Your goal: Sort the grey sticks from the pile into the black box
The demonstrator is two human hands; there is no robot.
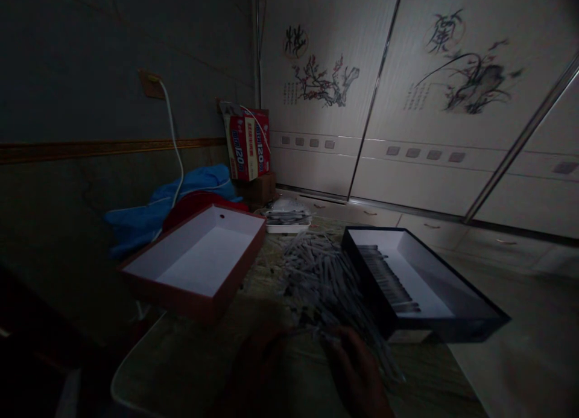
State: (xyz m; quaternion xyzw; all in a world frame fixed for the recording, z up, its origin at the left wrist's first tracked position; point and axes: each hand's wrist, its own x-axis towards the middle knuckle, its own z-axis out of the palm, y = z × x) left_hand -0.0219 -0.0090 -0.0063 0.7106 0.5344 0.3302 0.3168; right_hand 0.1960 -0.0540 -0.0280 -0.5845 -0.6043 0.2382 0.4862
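Head view, and down front it's the left hand [262,347] and the right hand [353,362], low over the table [176,373], something thin [299,331] between them; too dark to tell whether either one's fingers pinch it. Just beyond, the sticks [321,267] sprawl in a loose heap, some trailing past the right hand's outer side. Hemming them in on the right: the dark box [456,324], jutting past the table's edge, a tidy row [391,282] of sticks along its left. Over on the left, the red box [169,294], white inside, overhanging too. Behind the heap, a white tray [288,228] carries more sticks; then blue cloth [140,220], a cable [174,134] dropping from its socket [151,84], a red carton [248,143], and painted doors [325,104] across the back.
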